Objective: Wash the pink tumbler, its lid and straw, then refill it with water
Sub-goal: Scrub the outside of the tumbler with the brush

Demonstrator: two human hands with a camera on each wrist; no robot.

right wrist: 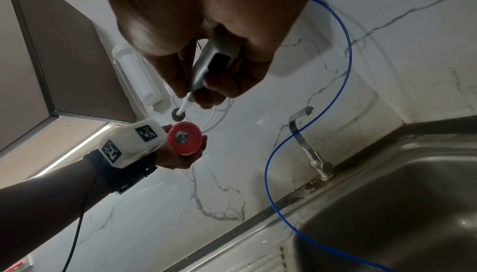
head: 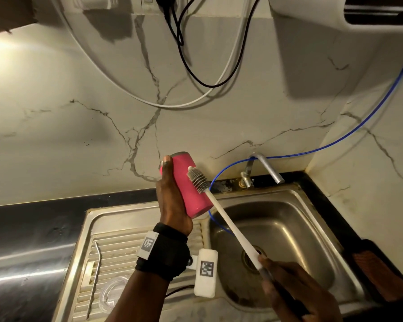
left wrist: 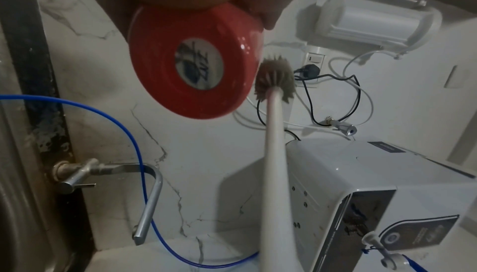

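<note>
Fingers of the left hand (head: 172,201) wrap the pink tumbler (head: 191,184), held tilted above the sink's (head: 296,198) rim, base toward the basin — a round sticker on that base shows blurred writing I can't read. Right hand (head: 289,289), at five o'clock from the tumbler, grips the grey end of the bottle brush (head: 221,212); its bristle head lies against the tumbler's side. At seven o'clock, on the drainboard (head: 116,247), lie the metal straw (head: 94,280) and clear lid (head: 113,293). Square-patterned coded tags sit on the wrist gear.
</note>
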